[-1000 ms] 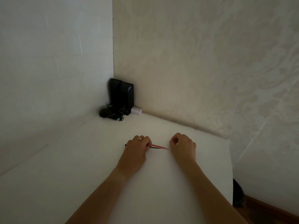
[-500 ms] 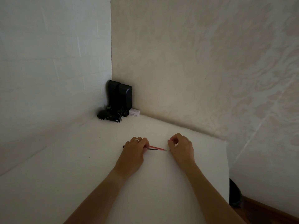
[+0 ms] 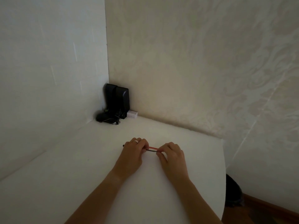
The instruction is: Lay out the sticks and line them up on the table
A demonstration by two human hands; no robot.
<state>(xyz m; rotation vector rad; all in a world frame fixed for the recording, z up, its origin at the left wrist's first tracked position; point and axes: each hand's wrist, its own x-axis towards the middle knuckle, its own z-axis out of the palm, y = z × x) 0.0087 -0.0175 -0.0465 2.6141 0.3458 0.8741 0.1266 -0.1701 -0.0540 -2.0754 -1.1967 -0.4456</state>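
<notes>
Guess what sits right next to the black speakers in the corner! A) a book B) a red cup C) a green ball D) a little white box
D: a little white box lies on the table against the wall, right beside the black speakers.
</notes>
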